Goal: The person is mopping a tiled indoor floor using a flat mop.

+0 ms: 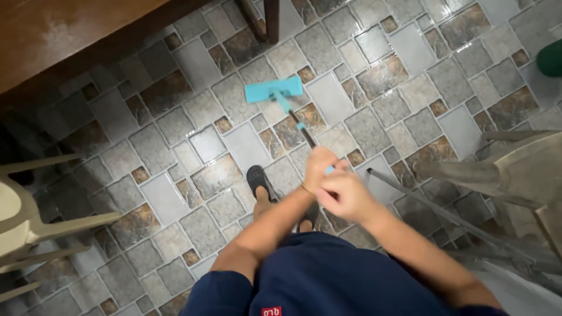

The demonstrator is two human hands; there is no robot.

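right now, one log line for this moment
left hand: grip on mop handle | right hand: grip below | mop head: flat on tiled floor

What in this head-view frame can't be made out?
- Mop handle: its upper part is hidden in the head view by the left hand and right hand.
- Each hand's grip: fingers motion-blurred.
- Green object: cut off by the right edge.
- Pale chair: cut off by the left edge.
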